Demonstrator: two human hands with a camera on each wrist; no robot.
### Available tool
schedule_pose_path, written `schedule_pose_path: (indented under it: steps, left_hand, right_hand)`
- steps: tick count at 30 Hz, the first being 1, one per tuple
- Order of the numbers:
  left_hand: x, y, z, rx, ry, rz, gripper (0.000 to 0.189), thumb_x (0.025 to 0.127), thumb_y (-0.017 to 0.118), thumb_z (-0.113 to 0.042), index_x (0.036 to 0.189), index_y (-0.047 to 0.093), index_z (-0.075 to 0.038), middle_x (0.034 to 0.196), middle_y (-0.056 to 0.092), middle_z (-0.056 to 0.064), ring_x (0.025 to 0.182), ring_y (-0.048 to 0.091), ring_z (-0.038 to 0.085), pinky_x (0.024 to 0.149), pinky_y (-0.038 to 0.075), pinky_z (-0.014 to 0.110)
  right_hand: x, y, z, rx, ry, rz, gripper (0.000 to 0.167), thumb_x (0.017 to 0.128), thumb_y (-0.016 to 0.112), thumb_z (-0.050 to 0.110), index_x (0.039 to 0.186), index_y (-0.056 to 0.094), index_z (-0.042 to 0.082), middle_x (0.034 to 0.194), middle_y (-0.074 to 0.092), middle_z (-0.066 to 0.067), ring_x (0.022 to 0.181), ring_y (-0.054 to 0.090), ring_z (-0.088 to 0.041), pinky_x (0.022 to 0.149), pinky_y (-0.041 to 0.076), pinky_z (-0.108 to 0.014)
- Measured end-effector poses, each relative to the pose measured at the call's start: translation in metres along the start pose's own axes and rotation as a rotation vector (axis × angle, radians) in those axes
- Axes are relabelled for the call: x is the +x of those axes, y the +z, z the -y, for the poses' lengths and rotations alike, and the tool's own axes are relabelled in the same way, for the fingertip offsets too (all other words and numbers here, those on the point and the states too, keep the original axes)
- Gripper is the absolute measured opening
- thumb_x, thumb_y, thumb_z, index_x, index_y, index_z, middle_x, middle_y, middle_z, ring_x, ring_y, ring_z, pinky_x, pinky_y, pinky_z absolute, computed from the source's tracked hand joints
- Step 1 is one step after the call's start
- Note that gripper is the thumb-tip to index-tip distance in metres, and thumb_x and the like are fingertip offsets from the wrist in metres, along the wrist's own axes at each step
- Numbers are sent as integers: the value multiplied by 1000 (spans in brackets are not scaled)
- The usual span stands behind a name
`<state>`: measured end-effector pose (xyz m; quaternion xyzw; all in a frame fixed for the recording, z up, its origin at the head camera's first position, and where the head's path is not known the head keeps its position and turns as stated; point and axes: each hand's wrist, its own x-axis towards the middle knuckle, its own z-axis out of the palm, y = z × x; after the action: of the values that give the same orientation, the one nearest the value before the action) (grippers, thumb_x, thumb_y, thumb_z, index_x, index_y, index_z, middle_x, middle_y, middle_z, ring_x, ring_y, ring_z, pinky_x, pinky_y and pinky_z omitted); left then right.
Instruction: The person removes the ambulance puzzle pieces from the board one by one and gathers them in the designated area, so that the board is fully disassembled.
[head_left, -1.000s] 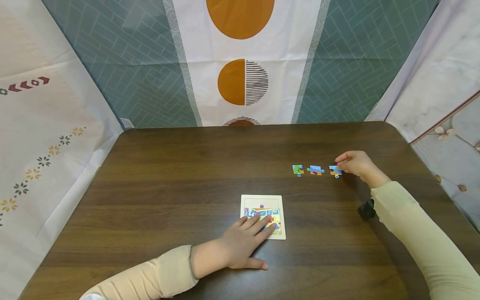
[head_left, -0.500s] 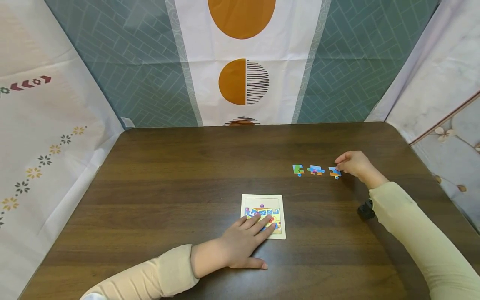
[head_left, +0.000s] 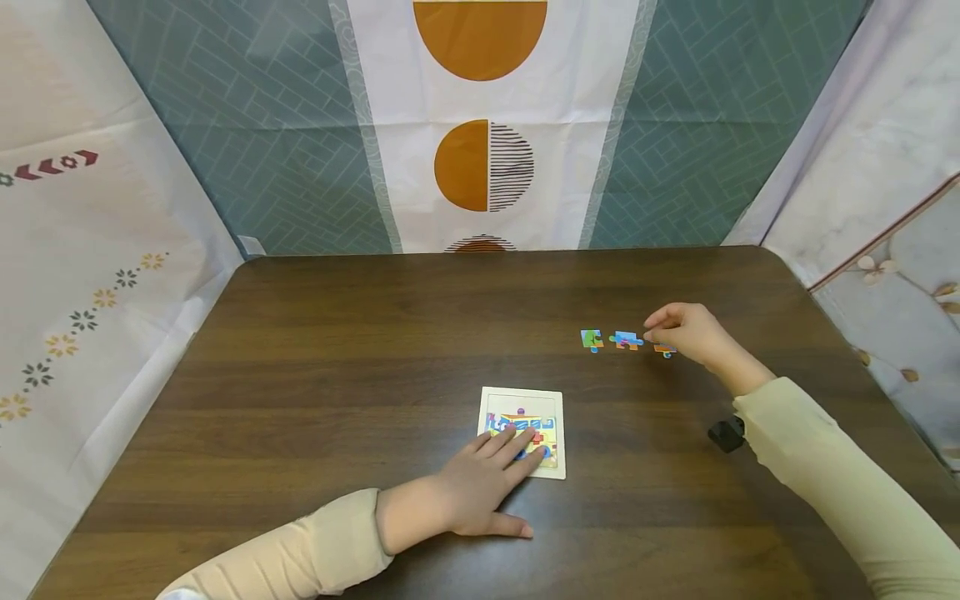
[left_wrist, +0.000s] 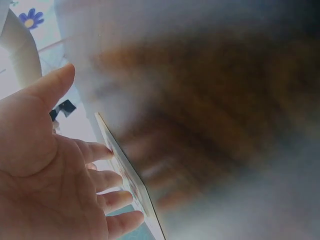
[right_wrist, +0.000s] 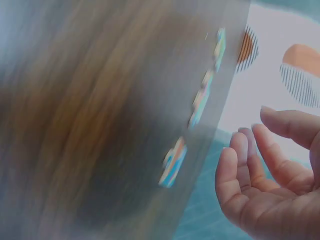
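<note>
Left hand [head_left: 487, 490]: laid palm down with fingers spread, its fingertips rested on the lower part of a puzzle board [head_left: 558, 412]; nothing is gripped. Puzzle board: set on the brown table [head_left: 360, 358], pale-rimmed, a brightly coloured picture visible in its lower part; much of that picture is covered by the fingers, and it cannot be read in the left wrist view, where the board is seen nearly edge-on. Right hand [head_left: 696, 335]: held above the table at the far right, fingers loosely bent, thumb and fingertips apart; nothing is held. Puzzle pieces, three, laid in a row and spaced apart: a green-marked left piece [head_left: 591, 339]; a blue-and-orange middle piece [head_left: 626, 340], with the right hand's fingertips just beside it in the head view; and a right piece [right_wrist: 173, 164], its upper part hidden behind the right hand in the head view, its whole length shown but blurred from the right wrist. The printed details of all three are too small to be made out. Sleeves: two, pale yellow, both cut off by the frame. Black object [head_left: 726, 435]: partly covered at the right cuff. Patterned backdrop [head_left: 480, 167]: cropped at the top, its uppermost circle cut through.
</note>
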<state>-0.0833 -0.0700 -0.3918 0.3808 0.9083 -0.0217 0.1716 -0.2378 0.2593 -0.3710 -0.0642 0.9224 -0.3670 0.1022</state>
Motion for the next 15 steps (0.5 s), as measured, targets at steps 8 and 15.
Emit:
schedule_pose_path:
  steps: [8,15]
  left_hand:
    - [-7,0,3,-18,4,-24,83,87,45,-68,153,22,-21,160,13,3,147,15,23,116,23,41]
    - [-12,0,4,-41,2,-26,83,88,46,-66,152,23,-21,160,14,6,147,16,23,117,21,40]
  right_hand:
    - [-6,21,25,27,-81,65,23,87,66,10,102,64,-7,89,67,-12,79,57,-15,69,45,-28]
    - [-14,40,43,34,-151,140,22,87,67,10,103,65,-5,95,68,-13,86,60,-21,74,49,-32]
